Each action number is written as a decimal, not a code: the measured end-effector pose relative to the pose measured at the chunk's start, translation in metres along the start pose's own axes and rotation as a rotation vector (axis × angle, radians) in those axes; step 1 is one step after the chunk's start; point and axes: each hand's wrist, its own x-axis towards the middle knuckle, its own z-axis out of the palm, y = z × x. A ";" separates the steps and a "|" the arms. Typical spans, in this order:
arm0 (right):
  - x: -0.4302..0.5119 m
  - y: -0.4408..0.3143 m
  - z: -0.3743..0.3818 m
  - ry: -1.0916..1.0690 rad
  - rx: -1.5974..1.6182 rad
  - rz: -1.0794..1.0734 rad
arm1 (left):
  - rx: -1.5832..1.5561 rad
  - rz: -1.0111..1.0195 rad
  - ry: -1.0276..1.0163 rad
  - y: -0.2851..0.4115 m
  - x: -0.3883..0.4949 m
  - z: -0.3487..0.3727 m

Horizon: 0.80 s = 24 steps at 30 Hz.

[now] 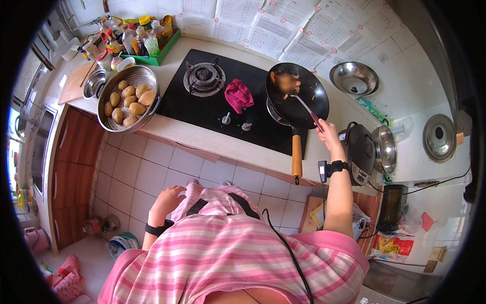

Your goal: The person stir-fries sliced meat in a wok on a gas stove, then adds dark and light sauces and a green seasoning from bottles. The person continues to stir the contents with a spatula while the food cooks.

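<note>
My right hand point(328, 133) grips the dark red handle of a metal cooking utensil point(303, 105). Its far end reaches into a black wok point(315, 91) on the right burner. Pieces of food point(284, 83) lie toward the wok's far left side, partly blurred, so their kind is unclear. The wok's wooden handle point(297, 155) sticks out over the counter's front edge, with no hand on it. Down by my waist, my left hand point(169, 201) holds nothing, its fingers loosely bent and apart.
A crumpled magenta cloth point(238, 95) lies on the black gas hob point(171, 104) near the knobs. Left stands a steel steamer pan point(151, 81) of potatoes, partly over the counter edge. Bottles fill a green tray point(169, 47). A rice cooker point(356, 152) sits beside my right wrist.
</note>
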 end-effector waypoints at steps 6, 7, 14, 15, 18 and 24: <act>-0.032 -0.047 0.012 0.219 -0.894 -0.567 | 0.008 0.032 0.002 0.001 0.009 -0.005; -0.043 -0.053 0.019 0.224 -0.968 -0.641 | 0.009 0.041 0.004 0.001 0.010 -0.005; -0.133 -0.118 0.045 0.192 -1.165 -0.478 | 0.023 0.077 0.018 -0.003 0.010 -0.003; -0.137 -0.120 0.047 0.154 -1.177 -0.487 | 0.021 0.068 0.012 -0.004 0.008 -0.003; -0.120 -0.102 0.066 0.087 -1.239 -0.478 | 0.016 0.060 0.000 -0.007 0.006 -0.003; -0.048 -0.041 0.108 0.399 -1.152 -0.403 | -0.006 0.060 -0.007 -0.009 0.005 -0.006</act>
